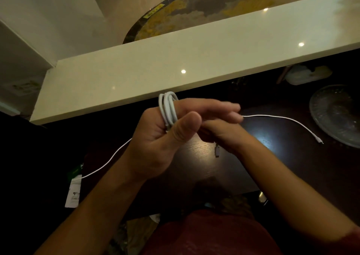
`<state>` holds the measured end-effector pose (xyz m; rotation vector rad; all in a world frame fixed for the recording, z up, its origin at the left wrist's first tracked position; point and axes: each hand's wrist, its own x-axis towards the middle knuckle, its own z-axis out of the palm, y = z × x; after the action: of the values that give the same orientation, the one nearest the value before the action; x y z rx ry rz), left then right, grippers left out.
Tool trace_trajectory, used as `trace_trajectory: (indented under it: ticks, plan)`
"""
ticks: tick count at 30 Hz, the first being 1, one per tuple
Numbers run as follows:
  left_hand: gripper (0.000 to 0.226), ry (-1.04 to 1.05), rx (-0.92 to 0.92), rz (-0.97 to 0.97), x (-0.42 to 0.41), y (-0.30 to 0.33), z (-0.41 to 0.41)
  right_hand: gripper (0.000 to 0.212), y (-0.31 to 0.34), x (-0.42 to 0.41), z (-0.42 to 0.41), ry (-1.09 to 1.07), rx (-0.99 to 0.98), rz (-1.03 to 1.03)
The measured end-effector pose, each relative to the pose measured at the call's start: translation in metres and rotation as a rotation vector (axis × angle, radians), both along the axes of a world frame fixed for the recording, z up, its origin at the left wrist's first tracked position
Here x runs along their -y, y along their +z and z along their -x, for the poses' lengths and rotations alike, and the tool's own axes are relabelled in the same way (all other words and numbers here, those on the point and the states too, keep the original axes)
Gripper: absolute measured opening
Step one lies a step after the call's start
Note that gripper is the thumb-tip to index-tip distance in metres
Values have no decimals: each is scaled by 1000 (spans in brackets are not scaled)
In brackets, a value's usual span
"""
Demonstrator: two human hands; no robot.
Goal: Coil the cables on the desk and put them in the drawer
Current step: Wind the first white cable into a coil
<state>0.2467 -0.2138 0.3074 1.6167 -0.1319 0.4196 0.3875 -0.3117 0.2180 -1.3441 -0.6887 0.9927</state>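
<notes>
Two hands are meeting above a dark desk [204, 153]. At the left, a white packet [73, 193] is lying on the desk edge, with a loose white cable [109, 162] running from it toward the left hand [165, 136], which is gripping a coiled white cable [168, 110], thumb pressing the loops. The right hand [224, 134] is sitting just beside it; its grip is hidden. Farther right, a cable end [292, 120] is trailing toward a glass plate [337, 114].
</notes>
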Motion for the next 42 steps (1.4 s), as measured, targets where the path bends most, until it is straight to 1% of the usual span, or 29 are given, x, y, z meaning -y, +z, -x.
trace_trajectory:
  ticks: [2,4,5,7,9,12,14,16,17,19,21,22,24,26,27,30,31,32,35,39,40,42]
  plan:
    - [52,38,-3,29,-2,1,-1,33,-6,1,4,85,-70,-20]
    - [57,55,12,52,-5,0,-4,30,-10,0,7,165,-68,-14]
    - [56,79,22,17,-6,-2,-6,32,-11,0,9,196,-39,-1]
    - [48,156,25,-168,-12,-13,-11,35,-11,1,13,250,44,33]
    - [41,233,-8,-401,-18,-30,-17,31,-7,3,20,314,169,54]
    - [34,284,-90,-632,-28,-57,-22,16,0,6,22,389,491,85]
    - [36,303,-170,-710,-34,-71,-21,17,6,10,19,411,713,115]
    - [41,325,-249,-793,-40,-76,-18,16,13,15,14,442,872,142]
    - [46,325,-269,-824,-42,-77,-18,15,18,18,10,456,917,163]
    - [50,287,-289,-825,-43,-75,-15,13,29,26,1,444,952,185]
    - [45,213,-315,-762,-41,-71,-13,12,41,34,-8,390,916,161]
    - [44,172,-343,-697,-40,-69,-12,12,46,38,-12,355,855,127]
    - [47,83,-428,-520,-35,-63,-9,10,53,42,-20,281,641,20]
    - [56,-35,-507,-394,-28,-54,-8,8,56,42,-27,238,457,-106]
    - [55,-103,-538,-378,-25,-50,-8,9,56,41,-29,238,403,-156]
    - [36,-270,-587,-429,-15,-40,-14,8,49,35,-29,235,301,-249]
    - [33,-305,-585,-416,-12,-37,-15,7,45,32,-27,209,278,-259]
    - [34,-329,-574,-362,-10,-36,-15,6,41,29,-26,170,249,-263]
    - [37,-369,-519,-136,-13,-30,-13,4,29,22,-20,69,136,-277]
    - [43,-494,-410,131,-16,-32,-13,11,19,17,-4,89,-112,-264]
    - [43,-508,-391,198,-16,-34,-13,12,19,16,0,79,-145,-255]
    - [41,-514,-351,297,-16,-38,-13,12,20,15,4,58,-138,-259]
